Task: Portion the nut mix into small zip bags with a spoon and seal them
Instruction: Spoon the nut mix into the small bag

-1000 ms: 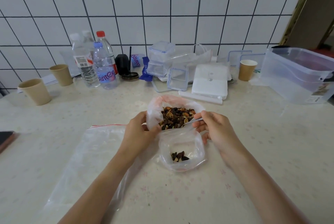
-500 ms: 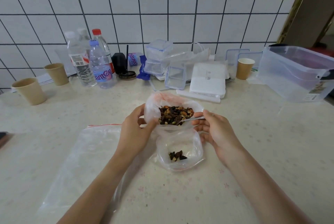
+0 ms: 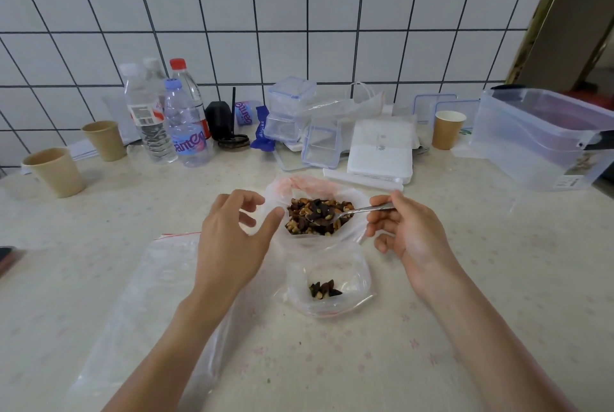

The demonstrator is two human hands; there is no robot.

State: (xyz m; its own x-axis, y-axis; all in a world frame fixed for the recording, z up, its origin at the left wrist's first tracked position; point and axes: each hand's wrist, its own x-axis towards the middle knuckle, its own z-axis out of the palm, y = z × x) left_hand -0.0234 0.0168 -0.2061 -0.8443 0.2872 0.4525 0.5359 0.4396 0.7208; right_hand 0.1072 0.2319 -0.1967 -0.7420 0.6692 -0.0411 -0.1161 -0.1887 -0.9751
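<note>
A clear bag of nut mix (image 3: 317,220) stands open on the table's middle. Just in front of it lies a small zip bag (image 3: 329,282), open, with a few nuts at its bottom. My right hand (image 3: 407,230) pinches a metal spoon (image 3: 352,211) by the handle; the spoon's bowl is dipped in the nut mix. My left hand (image 3: 232,239) hovers at the left of the nut bag with its fingers spread and relaxed, the thumb close to the bag's rim, holding nothing.
A large empty zip bag (image 3: 146,295) lies flat on the left under my left forearm. Water bottles (image 3: 166,119), paper cups (image 3: 54,171), stacked clear containers (image 3: 292,112), a white box (image 3: 380,149) and a big clear bin (image 3: 545,136) line the wall.
My left hand has let go of the nut bag's rim and opened. The spoon's bowl has gone deeper into the nut mix.
</note>
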